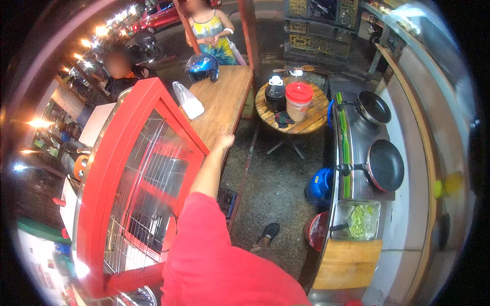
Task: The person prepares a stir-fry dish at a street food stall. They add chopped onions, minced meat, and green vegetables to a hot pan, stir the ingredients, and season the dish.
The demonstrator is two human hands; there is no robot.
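My left hand (226,140) reaches out over the near right edge of a wooden counter (220,97). It looks blurred, and I see nothing in it; how far its fingers are curled is not plain. Farther up the counter, a knotted clear plastic bag (188,102) with white contents rests to the hand's left. A blue motorcycle helmet (202,68) sits at the counter's far end. Beside my forearm stands a red-framed glass display warmer (149,172) with wire racks inside. My right hand is out of view.
A round slatted table (264,109) carries a dark bottle (275,95) and a red-lidded tub (298,103). On the right-hand stove are two frying pans (384,164), near a tray (338,214) of bagged greens and a cutting board (348,264). Two people stand beyond the counter.
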